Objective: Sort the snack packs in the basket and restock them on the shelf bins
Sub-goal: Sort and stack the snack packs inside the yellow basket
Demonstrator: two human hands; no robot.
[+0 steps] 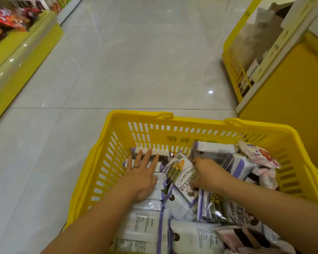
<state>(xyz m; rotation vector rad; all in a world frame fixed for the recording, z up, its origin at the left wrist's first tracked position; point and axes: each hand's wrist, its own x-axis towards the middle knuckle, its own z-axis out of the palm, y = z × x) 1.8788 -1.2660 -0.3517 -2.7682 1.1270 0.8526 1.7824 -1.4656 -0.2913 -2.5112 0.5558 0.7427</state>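
Observation:
A yellow plastic basket (154, 132) stands on the floor, filled with several white-and-purple snack packs and a few pink-and-white packs (261, 156) at its far right. My left hand (141, 173), a ring on one finger, lies flat with straight fingers on a row of stacked white-and-purple packs (155, 196) along the basket's left side. My right hand (207, 174) grips one white-and-purple snack pack (180, 174) showing green rolls, tilted up in the basket's middle.
A yellow shelf bin unit (246, 57) with clear fronts and a few packs inside stands at the right. A yellow display ledge (22, 50) with red snack bags runs along the left. Shiny grey floor tiles (128, 61) lie between them.

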